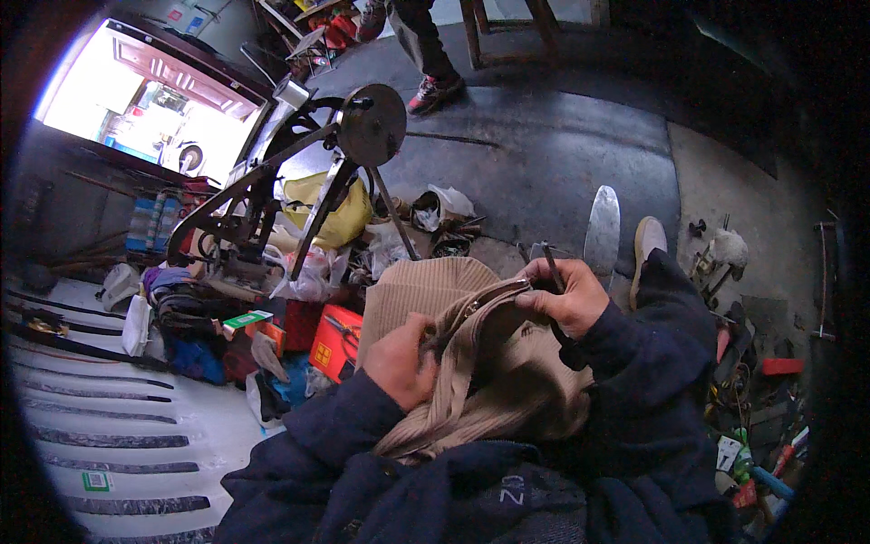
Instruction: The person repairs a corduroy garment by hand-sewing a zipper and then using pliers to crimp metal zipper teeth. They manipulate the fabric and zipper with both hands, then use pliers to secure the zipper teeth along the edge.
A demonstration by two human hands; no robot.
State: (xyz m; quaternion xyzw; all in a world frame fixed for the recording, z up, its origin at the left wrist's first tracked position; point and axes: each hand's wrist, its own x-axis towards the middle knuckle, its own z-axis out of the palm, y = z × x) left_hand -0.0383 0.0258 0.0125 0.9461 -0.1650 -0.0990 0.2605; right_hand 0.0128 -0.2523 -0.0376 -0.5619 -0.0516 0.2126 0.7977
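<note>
A brown ribbed garment [535, 390], perhaps corduroy, lies bunched across my lap. A metal zipper [494, 296] runs along its upper opening. My left hand [401, 364] is closed on the fabric at the left side of that opening. At the zipper's right end my right hand [578, 297] pinches the cloth between thumb and fingers. A thin dark tool [551, 267] sticks up from the right hand's fingers; its lower part is hidden, so its kind is unclear.
An old hand-cranked sewing machine [299, 172] with a round wheel stands ahead to the left. Bags, a red box [334, 343] and clutter lie below it. Loose tools [752, 462] are heaped at right. Another person's shoe [435, 93] is on the far floor.
</note>
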